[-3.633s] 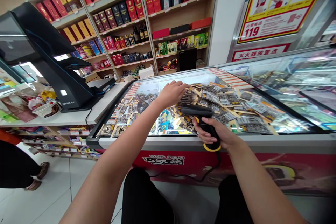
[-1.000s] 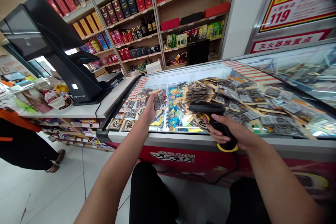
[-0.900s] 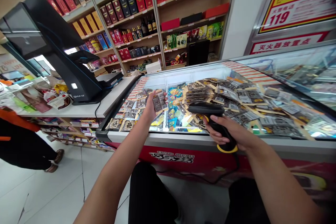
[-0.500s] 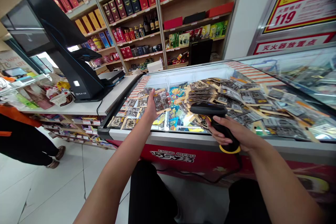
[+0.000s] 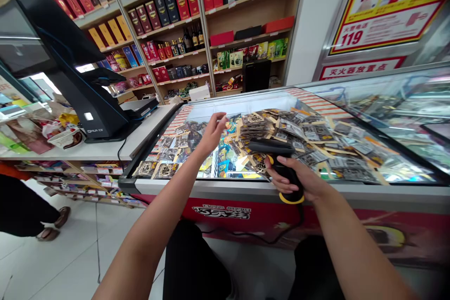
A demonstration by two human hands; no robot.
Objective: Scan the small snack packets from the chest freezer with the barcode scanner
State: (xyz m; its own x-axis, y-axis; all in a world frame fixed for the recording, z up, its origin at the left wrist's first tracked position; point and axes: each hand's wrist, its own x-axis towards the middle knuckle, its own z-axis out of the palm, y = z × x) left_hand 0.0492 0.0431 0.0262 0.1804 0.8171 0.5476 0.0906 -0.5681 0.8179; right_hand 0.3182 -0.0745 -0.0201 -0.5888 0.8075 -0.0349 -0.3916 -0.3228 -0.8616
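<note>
My right hand (image 5: pixel 297 178) is wrapped round the handle of a black barcode scanner (image 5: pixel 272 147) with yellow trim. The scanner's head points left over the freezer's glass top. My left hand (image 5: pixel 213 133) hovers above the glass, its fingers curved and apart, with no packet visible in it. To its right lies a large heap of flat snack packets (image 5: pixel 305 133), dark with tan edges. A smaller spread of similar packets (image 5: pixel 167 168) lies to its left. Between the two groups, colourful packages (image 5: pixel 227 161) show through the glass.
The chest freezer (image 5: pixel 246 187) has a raised metal front edge. A black checkout machine (image 5: pixel 84 103) stands on the white counter (image 5: pixel 140 131) at left. Shelves of boxes and bottles (image 5: pixel 179 47) line the back. Another person's legs (image 5: pixel 24 211) are at far left; a cable (image 5: pixel 274 239) hangs from the scanner.
My left hand has let go of the packet it held and moved right, towards the large heap. The right hand still holds the scanner. The view has turned slightly right.
</note>
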